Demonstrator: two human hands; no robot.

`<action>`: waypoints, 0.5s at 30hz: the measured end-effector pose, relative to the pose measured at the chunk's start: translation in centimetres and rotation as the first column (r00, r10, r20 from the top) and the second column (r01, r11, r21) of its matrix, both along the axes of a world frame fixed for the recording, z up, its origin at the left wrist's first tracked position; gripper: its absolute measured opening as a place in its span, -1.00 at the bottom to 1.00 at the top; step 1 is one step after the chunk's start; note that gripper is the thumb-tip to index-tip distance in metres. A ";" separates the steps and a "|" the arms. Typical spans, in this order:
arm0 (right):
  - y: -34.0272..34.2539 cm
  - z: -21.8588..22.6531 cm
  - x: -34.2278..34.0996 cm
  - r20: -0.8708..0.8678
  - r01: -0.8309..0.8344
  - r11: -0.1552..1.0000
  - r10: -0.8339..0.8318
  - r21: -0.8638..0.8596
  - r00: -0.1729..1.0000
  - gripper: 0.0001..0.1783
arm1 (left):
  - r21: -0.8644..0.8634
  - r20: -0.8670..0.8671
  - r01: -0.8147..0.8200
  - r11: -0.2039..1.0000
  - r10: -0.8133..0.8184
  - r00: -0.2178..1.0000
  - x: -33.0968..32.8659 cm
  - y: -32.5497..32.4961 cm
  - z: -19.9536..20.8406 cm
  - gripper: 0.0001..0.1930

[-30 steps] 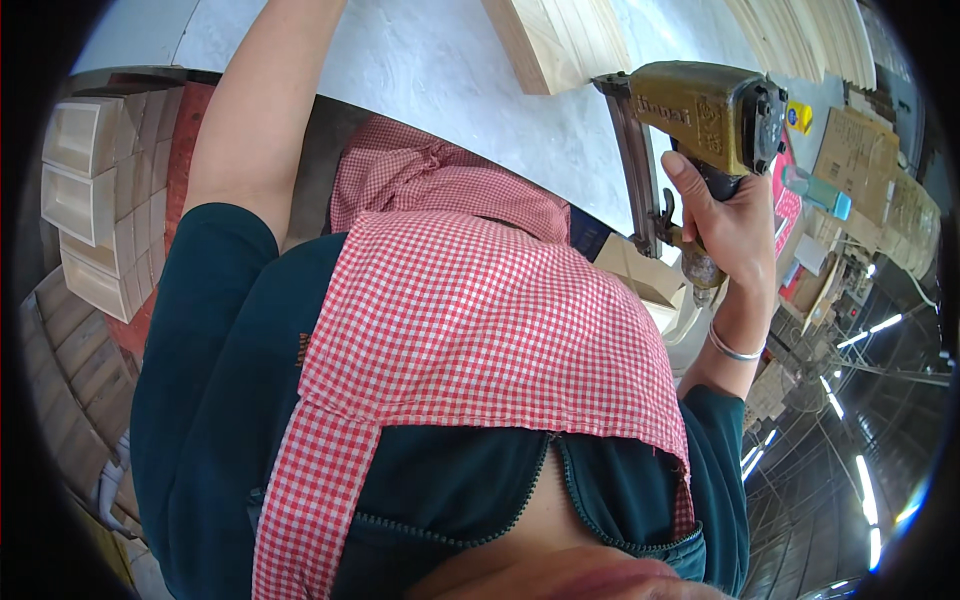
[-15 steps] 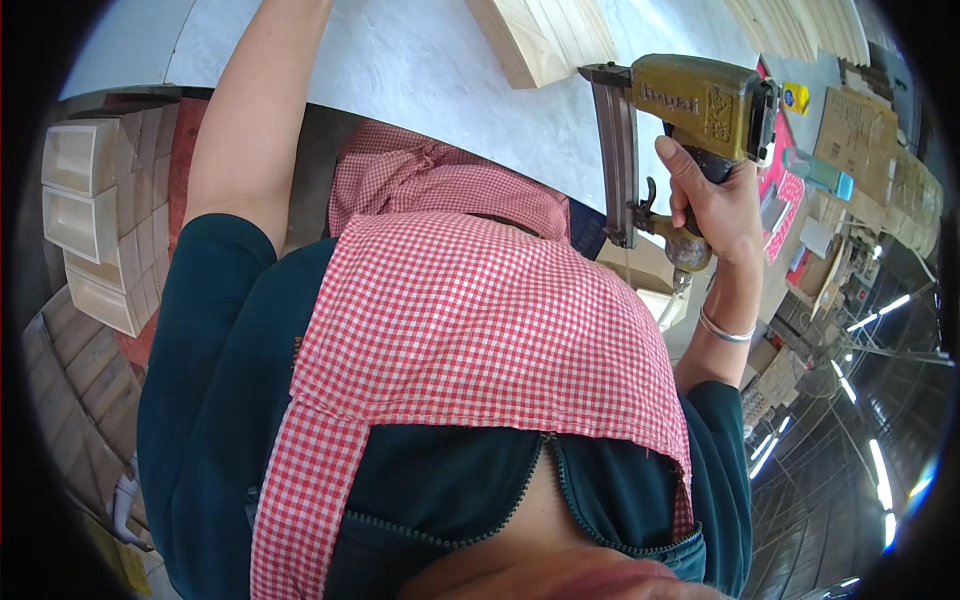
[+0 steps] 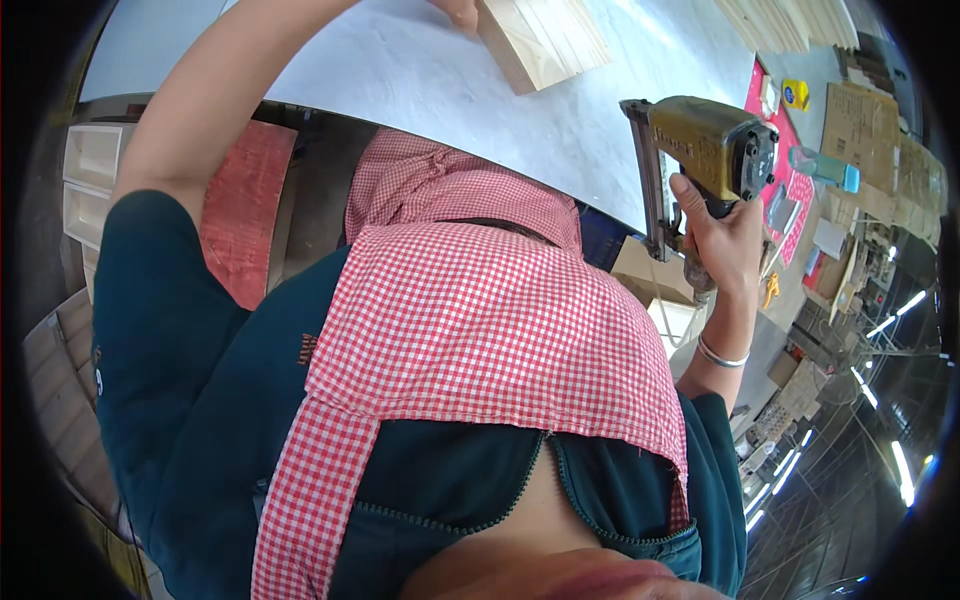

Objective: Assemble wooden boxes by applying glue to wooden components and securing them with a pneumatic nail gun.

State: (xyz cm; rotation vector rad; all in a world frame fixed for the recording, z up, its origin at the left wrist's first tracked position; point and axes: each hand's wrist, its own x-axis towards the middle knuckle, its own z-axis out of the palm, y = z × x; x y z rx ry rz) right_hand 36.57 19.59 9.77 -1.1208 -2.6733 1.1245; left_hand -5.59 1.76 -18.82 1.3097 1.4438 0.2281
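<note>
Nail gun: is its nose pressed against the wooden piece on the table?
No: the nail gun, gripped in the right hand, hangs clear of the wooden piece, which the left hand touches.

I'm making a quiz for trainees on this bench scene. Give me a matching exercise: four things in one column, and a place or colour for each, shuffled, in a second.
Things:
1. nail gun
2. wood piece
3. apron
4. bracelet

Places or colours:
A. red and white check
B. on the right wrist
C. on the white table, at the left hand
D. gripped in the right hand

Pairs: 1-D, 2-C, 3-A, 4-B
</note>
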 end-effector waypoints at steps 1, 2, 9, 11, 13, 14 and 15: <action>0.2 -0.1 0.8 0.010 0.048 0.999 -0.048 0.002 0.999 -0.73 | 0.033 0.030 -0.031 0.999 0.030 0.999 1.0 0.6 0.5 -0.18; 0.2 0.0 0.8 0.010 0.043 0.999 -0.043 -0.014 0.999 -0.73 | 0.048 0.050 -0.115 0.992 0.112 0.992 2.0 -0.6 2.1 -0.19; 1.5 0.5 0.3 0.010 0.182 0.983 -0.182 -0.001 0.983 -0.71 | 0.227 0.021 -0.396 0.890 0.402 0.915 14.5 9.4 14.5 -0.23; 2.1 0.2 0.0 0.003 0.192 0.981 -0.192 -0.014 0.981 -0.69 | 0.343 -0.398 -0.264 0.901 0.394 0.828 17.3 8.5 17.7 -0.22; 2.5 0.1 -0.5 0.005 0.186 0.982 -0.186 -0.019 0.982 -0.68 | 0.378 -0.576 -0.193 0.905 0.394 0.716 17.7 8.2 18.0 -0.22; 2.8 0.0 -0.7 0.030 0.181 0.983 -0.181 -0.008 0.983 -0.67 | 0.389 -0.566 -0.196 0.900 0.401 0.720 17.6 8.2 17.6 -0.22; 3.0 -0.1 -0.9 0.054 0.176 0.984 -0.175 0.002 0.983 -0.67 | 0.400 -0.556 -0.197 0.895 0.408 0.724 17.4 8.2 17.2 -0.21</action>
